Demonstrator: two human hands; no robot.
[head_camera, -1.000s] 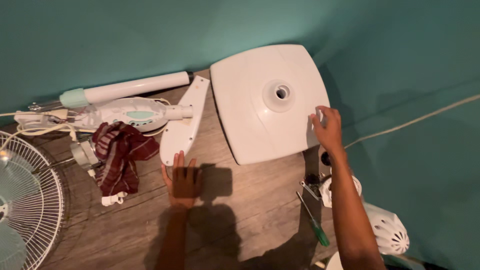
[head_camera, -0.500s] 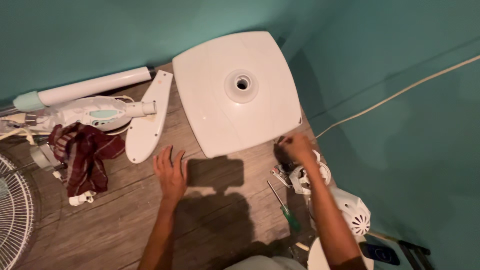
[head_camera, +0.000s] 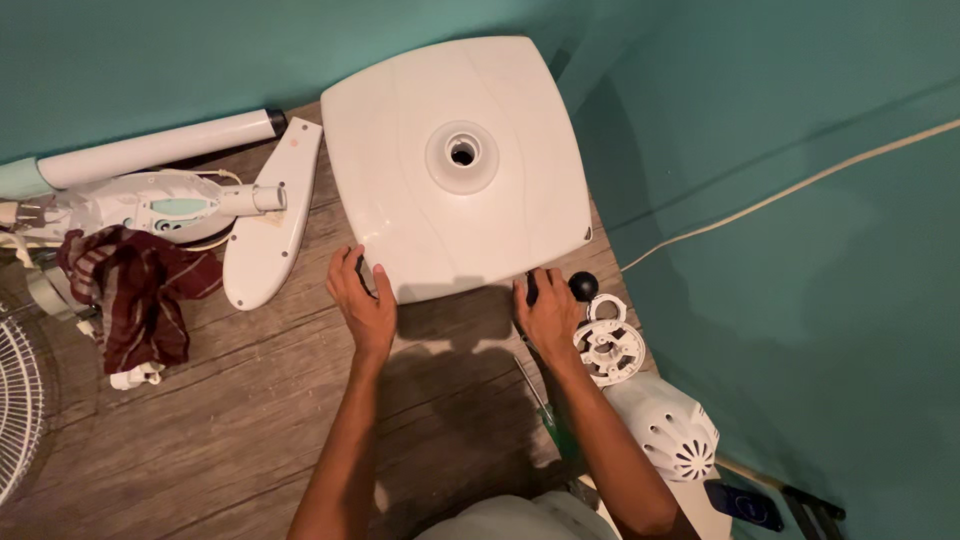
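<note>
Head view shows both hands, left (head_camera: 365, 305) and right (head_camera: 548, 315), gripping the near edge of the white base (head_camera: 460, 165) on the floor (head_camera: 220, 420), fingers curled under, seemingly lifting; steady, even grip needed.

Both forearms reach forward, side by side. The left hand (head_camera: 364, 305) lies palm down with its fingers (head_camera: 345, 272) curled. The right hand (head_camera: 548, 315) lies likewise, knuckles up.

We've got the fan base (head_camera: 455, 170) top center, cloth (head_camera: 135, 290) far left, screwdriver (head_camera: 545, 405) and motor housing (head_camera: 665, 430) lower right.
</note>
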